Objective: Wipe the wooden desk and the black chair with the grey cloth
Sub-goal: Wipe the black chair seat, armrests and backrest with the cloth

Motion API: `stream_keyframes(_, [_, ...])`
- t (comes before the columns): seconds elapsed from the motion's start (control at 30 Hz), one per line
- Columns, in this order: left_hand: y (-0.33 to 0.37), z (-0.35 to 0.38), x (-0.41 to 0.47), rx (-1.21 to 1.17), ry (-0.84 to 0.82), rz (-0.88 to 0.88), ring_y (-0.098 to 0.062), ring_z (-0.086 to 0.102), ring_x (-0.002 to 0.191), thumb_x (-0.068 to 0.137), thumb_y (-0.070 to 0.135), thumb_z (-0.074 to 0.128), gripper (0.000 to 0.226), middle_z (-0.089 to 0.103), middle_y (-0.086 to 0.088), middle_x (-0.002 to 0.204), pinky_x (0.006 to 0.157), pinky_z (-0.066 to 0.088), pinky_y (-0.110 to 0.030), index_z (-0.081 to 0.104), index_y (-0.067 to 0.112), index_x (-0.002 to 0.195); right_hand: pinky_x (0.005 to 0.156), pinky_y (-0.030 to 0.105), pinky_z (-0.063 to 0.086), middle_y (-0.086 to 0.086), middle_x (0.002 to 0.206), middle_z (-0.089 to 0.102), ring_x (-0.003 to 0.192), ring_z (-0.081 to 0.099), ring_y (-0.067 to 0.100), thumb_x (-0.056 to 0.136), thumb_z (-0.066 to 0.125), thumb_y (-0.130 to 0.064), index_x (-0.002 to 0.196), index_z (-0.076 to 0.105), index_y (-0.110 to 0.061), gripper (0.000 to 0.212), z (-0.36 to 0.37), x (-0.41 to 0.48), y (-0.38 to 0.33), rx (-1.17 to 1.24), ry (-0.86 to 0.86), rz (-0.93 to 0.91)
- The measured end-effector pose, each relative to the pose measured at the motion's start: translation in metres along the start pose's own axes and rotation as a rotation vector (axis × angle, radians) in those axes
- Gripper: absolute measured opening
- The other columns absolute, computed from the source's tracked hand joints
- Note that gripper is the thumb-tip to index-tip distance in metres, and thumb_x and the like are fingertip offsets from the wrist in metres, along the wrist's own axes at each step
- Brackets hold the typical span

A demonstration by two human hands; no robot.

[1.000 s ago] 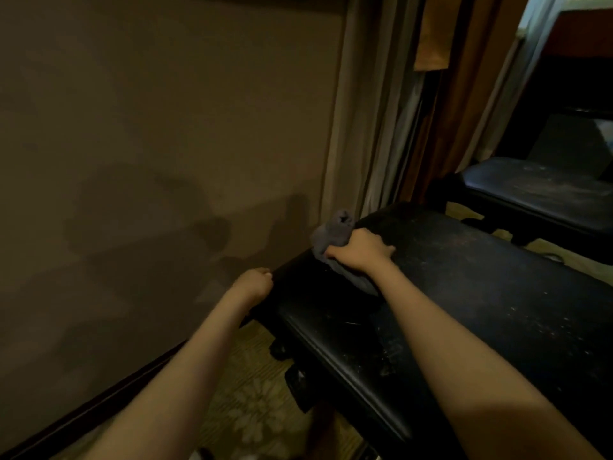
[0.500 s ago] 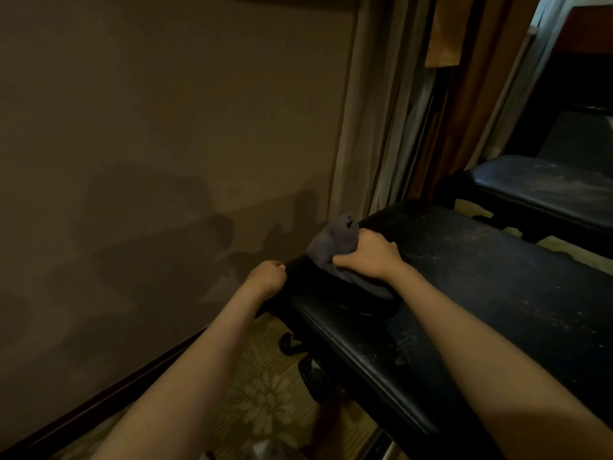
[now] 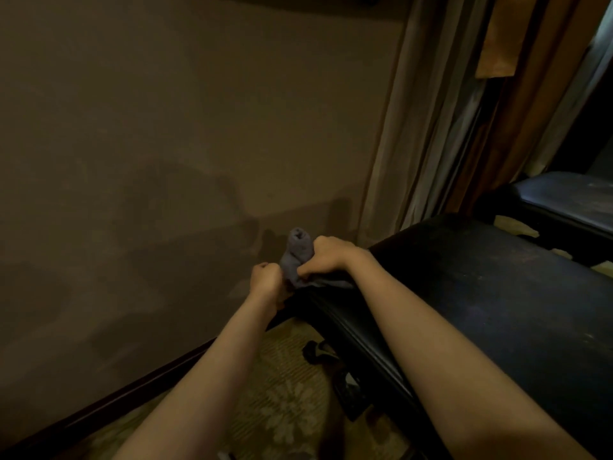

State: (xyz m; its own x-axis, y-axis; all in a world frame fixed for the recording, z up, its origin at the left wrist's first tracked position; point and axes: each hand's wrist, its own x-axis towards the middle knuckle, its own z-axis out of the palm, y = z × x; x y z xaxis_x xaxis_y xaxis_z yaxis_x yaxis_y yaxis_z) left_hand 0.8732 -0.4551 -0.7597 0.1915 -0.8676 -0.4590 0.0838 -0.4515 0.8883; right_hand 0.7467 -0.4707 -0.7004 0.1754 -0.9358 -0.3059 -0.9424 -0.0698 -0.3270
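Head camera: the right hand (image 3: 326,257) is clenched around the bunched grey cloth (image 3: 296,250), pressing it over the far corner of the black chair (image 3: 481,293), likely to rub that edge. The left hand (image 3: 265,277) sits curled just beside the cloth. In this dim light I cannot tell whether it grips the chair's rim, perhaps to steady it, or the cloth.

Lodging-style room: curtains (image 3: 391,144), patterned carpet (image 3: 285,410)
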Motion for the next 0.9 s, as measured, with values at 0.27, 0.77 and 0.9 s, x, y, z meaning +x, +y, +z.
stream_keyframes(0.27, [0.028, 0.001, -0.025, 0.141, -0.057, 0.159, -0.024, 0.051, 0.065, 0.095, 0.009, 0.041, 0.029, 0.056, -0.015, 0.079, 0.063, 0.043, -0.032, 0.057, 0.007, 0.071, 0.063, 0.031, 0.04, 0.002, 0.072, 0.057, 0.074, 0.058, 0.023, 0.073, 0.073, -0.03, 0.067, 0.052, -0.015, 0.026, 0.006, -0.025, 0.007, 0.085, -0.057, -0.142])
stream_keyframes(0.77, [0.018, -0.006, -0.066, 0.401, -0.058, 0.147, -0.015, 0.04, 0.061, 0.099, 0.009, 0.032, 0.027, 0.04, -0.005, 0.072, 0.058, 0.036, -0.029, 0.05, 0.001, 0.117, 0.086, 0.037, 0.042, 0.008, 0.106, 0.062, 0.102, 0.058, 0.029, 0.077, 0.066, -0.049, 0.095, 0.058, -0.013, 0.041, 0.016, -0.059, 0.016, -0.01, 0.196, 0.026])
stream_keyframes(0.9, [0.005, -0.009, -0.1, 0.573, -0.241, -0.054, -0.02, 0.038, 0.058, 0.101, 0.011, 0.027, 0.026, 0.036, -0.009, 0.07, 0.059, 0.036, -0.034, 0.041, 0.006, 0.08, 0.096, 0.042, 0.037, 0.009, 0.112, 0.06, 0.11, 0.054, 0.031, 0.078, 0.064, -0.05, 0.103, 0.058, -0.013, 0.045, 0.017, -0.066, 0.016, -0.001, 0.253, 0.104])
